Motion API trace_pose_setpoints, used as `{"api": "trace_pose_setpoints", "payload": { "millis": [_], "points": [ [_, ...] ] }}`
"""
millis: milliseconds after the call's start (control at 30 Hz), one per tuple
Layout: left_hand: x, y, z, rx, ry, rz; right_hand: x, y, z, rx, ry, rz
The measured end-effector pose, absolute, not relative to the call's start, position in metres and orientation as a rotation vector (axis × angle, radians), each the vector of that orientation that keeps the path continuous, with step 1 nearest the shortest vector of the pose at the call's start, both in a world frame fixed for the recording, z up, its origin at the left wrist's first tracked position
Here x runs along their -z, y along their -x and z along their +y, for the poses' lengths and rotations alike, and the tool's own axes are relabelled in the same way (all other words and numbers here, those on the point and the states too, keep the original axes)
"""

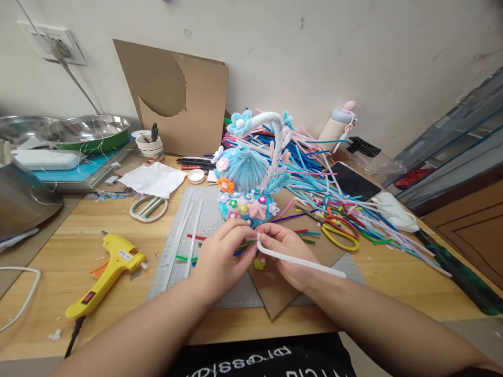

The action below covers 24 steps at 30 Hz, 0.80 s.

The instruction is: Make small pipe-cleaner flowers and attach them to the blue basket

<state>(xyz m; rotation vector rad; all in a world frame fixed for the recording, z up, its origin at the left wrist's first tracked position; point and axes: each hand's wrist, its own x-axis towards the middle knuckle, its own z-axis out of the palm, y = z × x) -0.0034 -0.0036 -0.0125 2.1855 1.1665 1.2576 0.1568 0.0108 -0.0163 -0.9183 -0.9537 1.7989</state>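
A white fuzzy stick is bent near one end, and that end is pinched between both hands. My left hand has its fingers closed at the bend. My right hand grips it from the other side, and the long part of the stick lies across that hand toward the wrist. Just beyond the hands stands a blue fuzzy shell piece with a white arched stem, set on a round base with small coloured flowers. A small yellow flower shows under the hands.
A yellow glue gun lies at the left, near green-handled scissors and a white cloth. Yellow-and-orange scissors and piled fuzzy sticks are at the right. A grey cutting mat and cardboard lie underneath.
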Motion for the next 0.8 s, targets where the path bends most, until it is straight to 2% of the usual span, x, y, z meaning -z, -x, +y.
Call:
{"api": "trace_pose_setpoints", "payload": {
  "millis": [133, 267, 467, 700, 800],
  "points": [
    [0.016, 0.005, -0.006, -1.272, -2.324, 1.217, 0.017, -0.154, 0.007, -1.816, 0.909, -0.901],
    [0.014, 0.000, -0.007, -1.293, -2.213, 1.259, 0.020, -0.154, 0.007, -1.838, 0.891, -0.909],
    [0.009, -0.006, -0.003, -1.117, -1.472, 1.208, 0.021, -0.156, 0.009, -1.688, 0.924, -1.111],
    [-0.002, 0.003, 0.000, -0.631, -0.659, 0.645, 0.013, -0.166, 0.008, -1.255, 0.645, -1.641],
    [-0.010, 0.005, -0.006, -0.564, -0.637, 0.561, 0.010, -0.166, 0.004, -1.285, 0.594, -1.611]
  ]
}}
